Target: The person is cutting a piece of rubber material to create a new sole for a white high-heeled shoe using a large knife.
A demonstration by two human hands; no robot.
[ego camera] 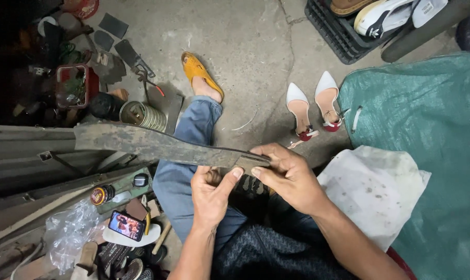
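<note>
A long, dark, worn strip of sole material (pixel 147 142) stretches from the left to the middle of the view, held level above my lap. My left hand (pixel 211 192) pinches its near end from below, thumb up against the edge. My right hand (pixel 289 173) grips the same end from the right, fingers curled over the top. A darker object lies in my lap under the hands, mostly hidden. My leg in blue jeans (pixel 188 155) reaches forward to a foot in a yellow shoe (pixel 200 72).
White pointed heels (pixel 312 101) stand on the concrete floor. A green tarp (pixel 426 135) and white cloth (pixel 372 189) lie right. Tins (pixel 141 115), a polish jar (pixel 101 195), a phone (pixel 126 225), tools and scraps crowd the left. A black crate of shoes (pixel 344 26) sits behind.
</note>
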